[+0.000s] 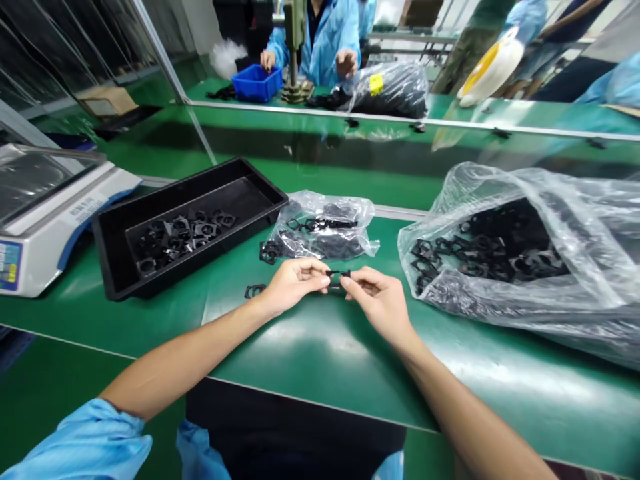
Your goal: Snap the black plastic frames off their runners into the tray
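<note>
My left hand (295,283) and my right hand (377,300) hold a small black plastic part (339,275) between their fingertips, above the green bench (320,347). A single black square frame piece (255,291) lies just left of my left hand. Beyond my hands sits a small clear plastic bag (320,227) of black parts, with a loose piece (271,251) at its left corner. A black tray (190,227) holds several similar square pieces. To my right, a large clear bag (500,253) is full of black parts.
A white digital scale (50,213) stands at the far left. A glass partition (320,113) runs behind the bench. Beyond it, a person in a blue smock works at a press (295,40) beside a blue bin (257,83) and a bagged black load (390,90).
</note>
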`<state>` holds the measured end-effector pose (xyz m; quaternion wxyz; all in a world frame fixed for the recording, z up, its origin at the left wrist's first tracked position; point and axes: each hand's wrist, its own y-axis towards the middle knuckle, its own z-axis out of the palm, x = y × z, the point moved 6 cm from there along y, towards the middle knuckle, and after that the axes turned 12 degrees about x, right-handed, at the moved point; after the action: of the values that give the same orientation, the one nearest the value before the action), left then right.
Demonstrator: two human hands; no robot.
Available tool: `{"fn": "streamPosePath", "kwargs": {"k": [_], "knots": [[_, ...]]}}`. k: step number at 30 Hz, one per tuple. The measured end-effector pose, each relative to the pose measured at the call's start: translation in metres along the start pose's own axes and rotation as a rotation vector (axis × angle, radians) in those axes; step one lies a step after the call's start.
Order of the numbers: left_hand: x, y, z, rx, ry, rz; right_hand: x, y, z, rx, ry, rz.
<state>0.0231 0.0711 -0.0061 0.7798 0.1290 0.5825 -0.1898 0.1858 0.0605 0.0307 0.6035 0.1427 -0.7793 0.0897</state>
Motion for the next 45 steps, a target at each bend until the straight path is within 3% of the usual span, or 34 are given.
{"fn": "streamPosePath", "kwargs": {"k": [17, 22, 24, 29, 35, 45], "knots": [[-0.006, -0.004, 0.008, 0.009, 0.204, 0.057, -0.001, 0.000, -0.001, -0.014, -0.037, -0.062], [-0.019, -0.011, 0.014, 0.019, 0.428, 0.177, -0.001, -0.003, 0.011, 0.150, -0.108, -0.041], [-0.019, -0.011, 0.015, 0.023, 0.469, 0.181, 0.000, -0.004, 0.012, 0.152, -0.125, -0.038], [-0.008, -0.008, 0.010, 0.003, 0.292, 0.100, 0.002, -0.004, 0.004, 0.021, -0.052, -0.048], [-0.007, -0.006, -0.001, -0.102, 0.034, 0.096, -0.002, 0.000, 0.008, 0.064, -0.015, -0.044], [-0.006, -0.006, -0.003, -0.058, 0.017, 0.052, -0.006, 0.001, 0.010, 0.070, 0.156, 0.028]]}}
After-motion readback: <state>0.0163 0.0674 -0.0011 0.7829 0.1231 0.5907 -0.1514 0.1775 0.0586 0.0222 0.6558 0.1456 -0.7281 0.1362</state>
